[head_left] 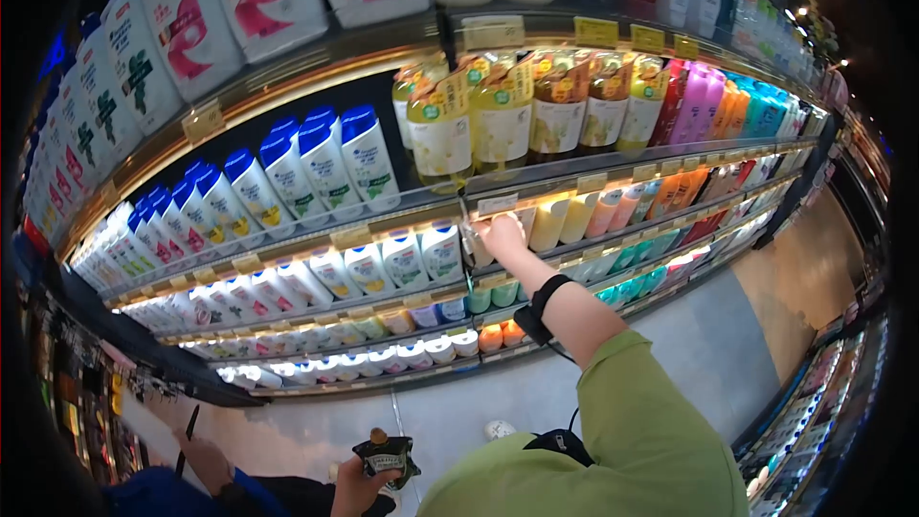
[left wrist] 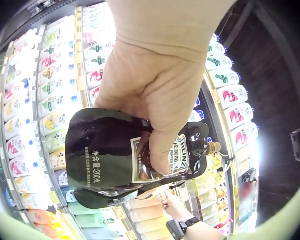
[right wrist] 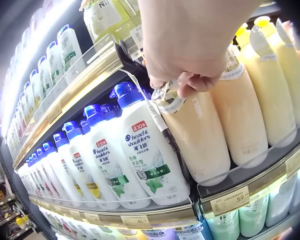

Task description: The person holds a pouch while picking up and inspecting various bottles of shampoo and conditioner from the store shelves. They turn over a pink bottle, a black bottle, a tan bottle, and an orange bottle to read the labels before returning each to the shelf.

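My left hand (left wrist: 150,85) grips a dark Heinz pouch (left wrist: 110,155) with a tan cap, the thumb across its label; in the head view this hand (head_left: 356,490) and the pouch (head_left: 388,458) are low in the middle. My right hand (right wrist: 190,50) reaches onto the shelf and pinches at the top of a peach-coloured bottle (right wrist: 200,135), by a silvery tag around its neck. In the head view the right hand (head_left: 503,237) is at the middle shelf, below the large yellow pump bottles (head_left: 442,139). Its fingers partly hide the bottle's top.
White bottles with blue caps (right wrist: 145,150) stand left of the peach bottle, more peach and yellow bottles (right wrist: 272,75) to its right. A clear shelf guard and price tags (right wrist: 230,200) run along the front edge. Another person's hand (head_left: 206,464) holds a dark thin object at lower left.
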Tool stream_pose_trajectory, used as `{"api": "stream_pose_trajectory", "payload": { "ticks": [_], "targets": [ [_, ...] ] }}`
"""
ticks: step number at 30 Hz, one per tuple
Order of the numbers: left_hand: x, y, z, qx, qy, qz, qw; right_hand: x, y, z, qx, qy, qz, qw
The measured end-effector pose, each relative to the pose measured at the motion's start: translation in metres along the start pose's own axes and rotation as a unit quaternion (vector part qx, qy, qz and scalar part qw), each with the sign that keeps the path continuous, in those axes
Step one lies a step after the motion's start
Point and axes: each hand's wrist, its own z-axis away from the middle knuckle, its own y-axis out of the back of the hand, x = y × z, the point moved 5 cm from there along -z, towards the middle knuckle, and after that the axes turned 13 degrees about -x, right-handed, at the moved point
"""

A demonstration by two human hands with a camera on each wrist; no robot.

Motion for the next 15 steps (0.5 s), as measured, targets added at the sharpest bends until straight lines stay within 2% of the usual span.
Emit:
{"api": "stream_pose_trajectory", "payload": {
  "ticks": [2, 4, 5, 6, 7, 8, 10, 11, 12, 14, 15],
  "targets": [
    [-0.004, -0.003, 0.002, -0.021, 0.031, 0.074, 0.997, -0.003, -0.002, -0.002, -0.022, -0.037, 0.044, 0.998],
    [-0.001, -0.004, 0.001, -0.020, 0.004, 0.082, 0.996, -0.001, -0.010, -0.010, -0.038, -0.011, 0.060, 0.997],
    [0.001, -0.005, 0.000, -0.019, 0.000, 0.078, 0.997, -0.022, 0.016, 0.006, -0.112, -0.012, 0.037, 0.993],
    [0.003, -0.006, 0.000, -0.015, -0.002, 0.074, 0.997, -0.013, 0.005, -0.005, -0.122, -0.002, 0.075, 0.990],
    [0.004, -0.006, -0.002, -0.012, 0.007, 0.065, 0.998, -0.013, 0.003, -0.006, -0.103, 0.004, 0.059, 0.993],
    [0.010, -0.009, -0.003, -0.019, 0.007, 0.060, 0.998, -0.005, -0.009, -0.015, -0.132, -0.010, 0.084, 0.988],
    [0.021, -0.012, -0.005, -0.010, 0.036, 0.024, 0.999, -0.008, -0.004, -0.010, -0.124, -0.014, 0.036, 0.992],
    [0.019, -0.012, -0.007, -0.012, 0.037, 0.020, 0.999, -0.007, -0.004, -0.008, -0.164, -0.029, 0.031, 0.985],
    [0.017, -0.013, -0.011, -0.015, 0.024, 0.008, 1.000, -0.006, -0.003, -0.006, -0.163, -0.033, 0.029, 0.986],
    [0.017, -0.015, -0.018, -0.023, 0.013, -0.008, 1.000, -0.007, 0.002, -0.001, -0.139, 0.023, -0.010, 0.990],
    [0.021, -0.016, -0.022, -0.021, 0.016, -0.060, 0.998, -0.014, 0.017, 0.013, -0.157, 0.009, -0.045, 0.987]
  ]
}}
